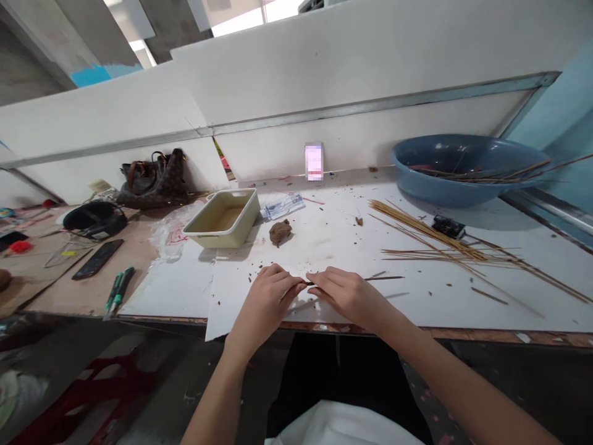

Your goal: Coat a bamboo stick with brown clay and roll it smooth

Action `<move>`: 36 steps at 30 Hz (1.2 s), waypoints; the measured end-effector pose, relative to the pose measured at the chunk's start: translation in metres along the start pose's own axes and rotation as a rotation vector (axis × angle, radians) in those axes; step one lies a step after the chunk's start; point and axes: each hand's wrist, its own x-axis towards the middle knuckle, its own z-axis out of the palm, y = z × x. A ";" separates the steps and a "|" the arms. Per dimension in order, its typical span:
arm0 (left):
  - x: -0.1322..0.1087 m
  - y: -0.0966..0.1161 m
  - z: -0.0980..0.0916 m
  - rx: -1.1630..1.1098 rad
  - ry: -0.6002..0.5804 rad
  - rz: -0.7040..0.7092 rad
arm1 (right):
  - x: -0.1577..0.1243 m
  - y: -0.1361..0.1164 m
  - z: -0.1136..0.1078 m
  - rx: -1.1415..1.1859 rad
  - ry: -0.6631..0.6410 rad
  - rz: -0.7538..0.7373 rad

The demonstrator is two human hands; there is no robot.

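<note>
Your left hand (266, 303) and right hand (347, 298) curl nearly closed, fingertips almost meeting, pinching a thin dark wooden stick (383, 278) between them. Below lies a scuffed white board (324, 247) — a rough brown clay lump (280, 232) sits just beyond.

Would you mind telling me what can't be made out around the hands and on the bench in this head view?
Thin stick between the hands: the left hand and right hand cover its inner end.
Upright object by the wall: blurred beyond recognition.
Blue bowl: rim hides the bottom; the image edge cuts off its sticks.
</note>
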 end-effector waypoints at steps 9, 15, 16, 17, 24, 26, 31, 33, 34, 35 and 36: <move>0.001 0.002 0.001 -0.052 0.020 0.008 | -0.006 0.003 0.002 0.109 0.006 0.059; 0.000 0.001 0.004 -0.032 0.079 0.026 | -0.004 0.001 0.002 0.123 0.036 0.066; 0.000 0.001 0.004 -0.033 0.083 0.025 | -0.003 0.001 0.001 0.123 0.045 0.066; 0.000 0.001 0.004 -0.038 0.086 0.026 | -0.003 0.000 0.001 0.126 0.053 0.067; 0.001 0.003 0.003 -0.065 0.084 0.033 | 0.000 -0.001 -0.001 0.121 0.047 0.048; 0.000 0.004 0.002 -0.068 0.078 0.036 | 0.000 -0.002 -0.002 0.116 0.040 0.036; 0.001 0.005 0.001 0.024 0.064 0.055 | 0.000 -0.003 -0.002 0.118 0.037 0.041; 0.002 0.004 0.002 0.050 0.051 0.052 | -0.001 -0.002 -0.001 0.118 0.013 0.066; 0.002 0.004 0.002 0.053 0.044 0.048 | -0.001 -0.002 -0.001 0.115 0.002 0.074; 0.002 0.003 0.003 0.055 0.039 0.046 | -0.002 -0.001 0.000 0.108 -0.006 0.076; 0.002 0.002 0.004 0.059 0.035 0.044 | -0.002 0.000 0.000 0.099 -0.008 0.074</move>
